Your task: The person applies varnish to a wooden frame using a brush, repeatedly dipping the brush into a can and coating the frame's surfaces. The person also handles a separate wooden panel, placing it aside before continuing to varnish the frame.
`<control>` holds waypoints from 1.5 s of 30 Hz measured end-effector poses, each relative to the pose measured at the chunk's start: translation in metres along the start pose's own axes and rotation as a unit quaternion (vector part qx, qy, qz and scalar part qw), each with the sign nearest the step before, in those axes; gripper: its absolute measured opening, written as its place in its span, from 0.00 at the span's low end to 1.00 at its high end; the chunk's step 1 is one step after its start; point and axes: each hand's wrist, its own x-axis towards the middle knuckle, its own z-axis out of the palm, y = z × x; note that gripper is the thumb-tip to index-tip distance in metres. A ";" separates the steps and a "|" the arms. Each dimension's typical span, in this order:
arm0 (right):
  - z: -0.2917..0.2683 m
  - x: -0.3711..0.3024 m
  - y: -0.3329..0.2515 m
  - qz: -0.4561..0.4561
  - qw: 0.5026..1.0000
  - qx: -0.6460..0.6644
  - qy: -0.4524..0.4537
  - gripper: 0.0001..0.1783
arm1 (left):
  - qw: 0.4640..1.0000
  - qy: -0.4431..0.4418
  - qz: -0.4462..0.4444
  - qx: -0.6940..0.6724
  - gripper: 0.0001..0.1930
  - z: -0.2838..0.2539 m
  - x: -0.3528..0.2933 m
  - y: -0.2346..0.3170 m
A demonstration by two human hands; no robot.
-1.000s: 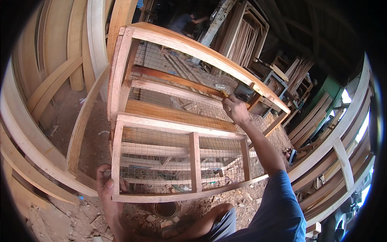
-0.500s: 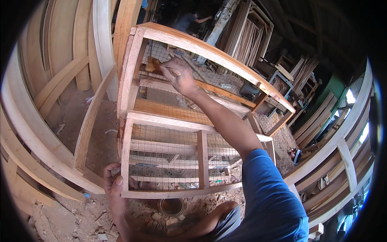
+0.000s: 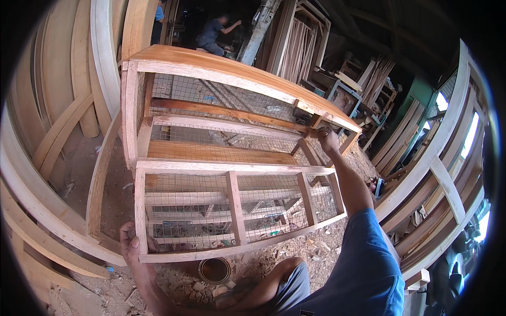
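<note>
While your left hand grasps the lower left corner of the frame, thumb in front and fingers curled behind the wood, your right hand is at the right end of the brown rail. Its fingers are bent in, but whatever may be in them blends with the dark wood, so you cannot tell if it holds anything.

The frame fills the middle of your view, right in front of you. Its top is an orange-brown board with a pale front edge. Below that, the brown rail runs above a pale rail, and a wide board lies lower down. Wire mesh shows through the openings. Nearest you, 4 pale uprights split the low front section into 3 openings.

Just beyond the frame's bottom edge, on your side, a round can stands on the floor among wood chips, close to your bent knee. Your blue sleeve shows at lower right. Tall planks stand to your left, and long pale beams rise at your right. In the dim background you can see 2 people, 1 with an arm raised beside a leaning post.
</note>
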 end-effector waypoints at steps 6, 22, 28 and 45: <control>-0.029 -0.055 -0.057 0.143 0.963 0.229 -0.024 0.10 | 0.998 0.007 -0.008 0.062 0.27 -0.001 0.003 0.006; -0.095 -0.466 -0.071 0.418 0.532 0.642 0.360 0.14 | 0.771 0.002 0.067 0.633 0.18 -0.092 -0.147 -0.069; -0.030 -0.509 -0.155 0.532 0.404 0.725 0.164 0.22 | 0.647 -0.123 0.080 0.748 0.15 -0.073 -0.182 -0.096; 0.060 -0.379 -0.342 0.094 0.910 0.276 -0.296 0.15 | 0.690 -0.148 -0.138 0.695 0.61 -0.018 -0.188 -0.083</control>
